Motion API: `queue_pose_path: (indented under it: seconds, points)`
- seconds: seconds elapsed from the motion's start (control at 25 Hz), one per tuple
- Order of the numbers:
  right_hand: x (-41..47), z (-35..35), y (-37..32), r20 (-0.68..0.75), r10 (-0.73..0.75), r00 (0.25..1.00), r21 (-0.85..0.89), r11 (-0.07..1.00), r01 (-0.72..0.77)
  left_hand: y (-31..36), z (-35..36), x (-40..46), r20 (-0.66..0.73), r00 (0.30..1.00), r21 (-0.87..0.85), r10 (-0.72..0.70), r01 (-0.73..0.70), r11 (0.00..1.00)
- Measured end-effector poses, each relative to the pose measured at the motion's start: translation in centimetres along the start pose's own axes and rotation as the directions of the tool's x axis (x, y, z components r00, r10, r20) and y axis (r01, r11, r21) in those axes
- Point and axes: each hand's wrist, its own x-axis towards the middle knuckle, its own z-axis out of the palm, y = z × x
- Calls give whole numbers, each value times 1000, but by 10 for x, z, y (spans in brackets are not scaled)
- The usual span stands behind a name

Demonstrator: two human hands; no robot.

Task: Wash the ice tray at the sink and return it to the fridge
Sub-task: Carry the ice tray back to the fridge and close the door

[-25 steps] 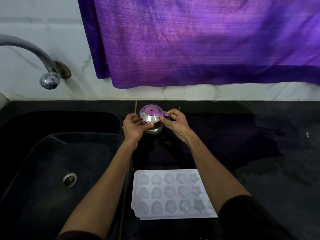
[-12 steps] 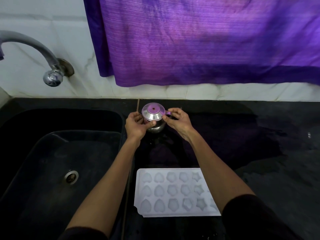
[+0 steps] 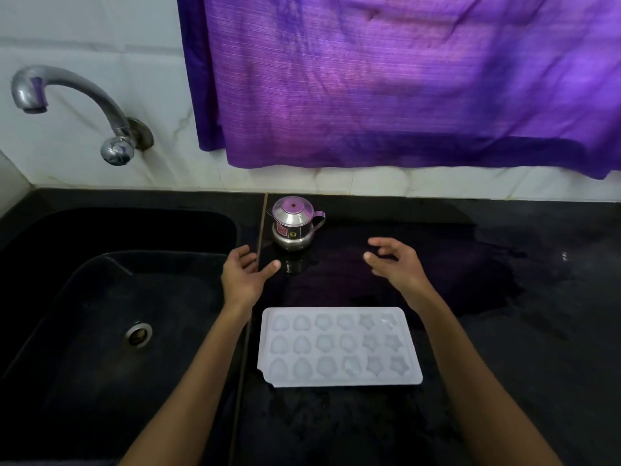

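A white ice tray (image 3: 339,348) with heart, flower and star moulds lies flat on the black counter (image 3: 504,314), just right of the black sink (image 3: 111,314). My left hand (image 3: 243,275) hovers open over the sink's right rim, above the tray's far left corner. My right hand (image 3: 396,264) hangs open over the counter beyond the tray's far right side. Neither hand touches anything. A small steel pot with a lid and handle (image 3: 293,223) stands at the back between the hands.
A curved steel tap (image 3: 77,105) juts from the white tiled wall over the sink's far left. The drain (image 3: 138,335) sits in the sink floor. A purple curtain (image 3: 403,82) hangs above the counter. The counter right of the pot looks wet.
Both hands have let go of the steel pot's lid and pulled back toward me, spreading open. The pot stays at the back of the counter.
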Motion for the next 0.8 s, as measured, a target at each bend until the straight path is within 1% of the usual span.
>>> queue_pose_path:
  seconds: [0.12,0.2,0.28,0.36,0.48,0.56,0.64,0.8]
  points:
    - [-31,-25,13,-17,-22,1000,-103,995,20,-7,-17,-25,-2,1000,19,15,-15,1000]
    - [-49,-38,22,-38,-14,999,-143,990,8,-13,-27,-41,10,1000,72,29,-30,997]
    - [-64,-48,31,-73,26,997,-160,986,-37,-21,-36,-52,37,999,136,35,-40,990]
    - [-77,-56,39,-83,120,989,-167,977,-132,-30,-41,-61,75,997,178,13,-26,984]
    - [-90,-60,48,-27,292,956,-179,940,-292,-42,-43,-71,126,991,205,-52,25,978]
    - [-97,-59,52,36,367,929,-184,917,-355,-48,-43,-77,150,985,217,-89,55,975]
    - [-101,-58,55,80,401,913,-182,906,-382,-51,-44,-81,162,980,227,-113,75,971]
    - [-106,-58,59,141,404,904,-150,911,-384,-53,-45,-84,179,967,213,-179,139,967]
